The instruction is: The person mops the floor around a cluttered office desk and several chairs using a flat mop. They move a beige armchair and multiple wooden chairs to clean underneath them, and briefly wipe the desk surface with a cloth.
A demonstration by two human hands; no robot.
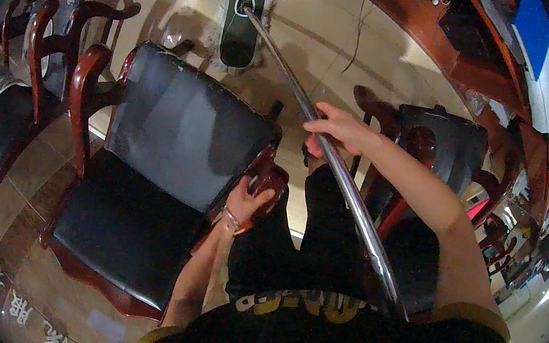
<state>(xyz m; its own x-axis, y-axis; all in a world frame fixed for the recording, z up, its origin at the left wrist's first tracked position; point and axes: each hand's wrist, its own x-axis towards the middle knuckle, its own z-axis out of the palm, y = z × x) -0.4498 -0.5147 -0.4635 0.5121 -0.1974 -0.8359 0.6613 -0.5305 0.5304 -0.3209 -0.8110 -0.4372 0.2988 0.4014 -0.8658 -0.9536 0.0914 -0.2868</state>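
My right hand is closed around the metal pole of a flat mop. The pole runs from near my body up to a long dark green mop head with a pale fringe, lying flat on the light tiled floor. White cord or piping shows on the head. My left hand, with a bracelet at the wrist, grips the curved wooden armrest of a chair. That chair has a black padded seat and a black backrest with worn edges.
Another wooden chair stands close at my right. More chairs stand at the far left, one with a pale cloth-like item on it. A reddish wooden cabinet or counter curves along the upper right. A thin dark cord lies on the floor.
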